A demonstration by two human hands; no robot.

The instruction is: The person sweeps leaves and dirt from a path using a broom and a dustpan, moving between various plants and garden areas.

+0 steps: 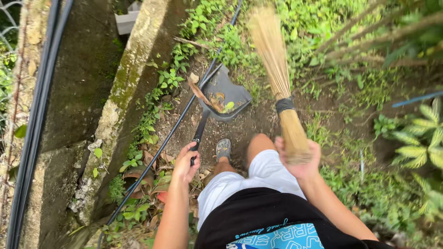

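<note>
The left hand (185, 162) grips the black handle of a dark dustpan (226, 94) that rests on the dirt path and holds dry leaves. The right hand (299, 159) clasps a stick broom (277, 69), its bristles pointing away over the weeds. A black hose (170, 133) runs beside a mossy concrete wall (124, 92).

Dustpan (226, 92) matt grey, probably plastic; broom (277, 69) rough straw.

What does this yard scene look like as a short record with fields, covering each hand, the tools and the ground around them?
left hand: closed around the dark handle of the dustpan
right hand: closed around the bound end of the stick broom, bristles raised forward
dustpan contents: dry leaves and one green leaf
ground: bare dirt path between green weeds
left side: mossy concrete curb, black hose along it
foot: grey sandal behind the dustpan
</note>
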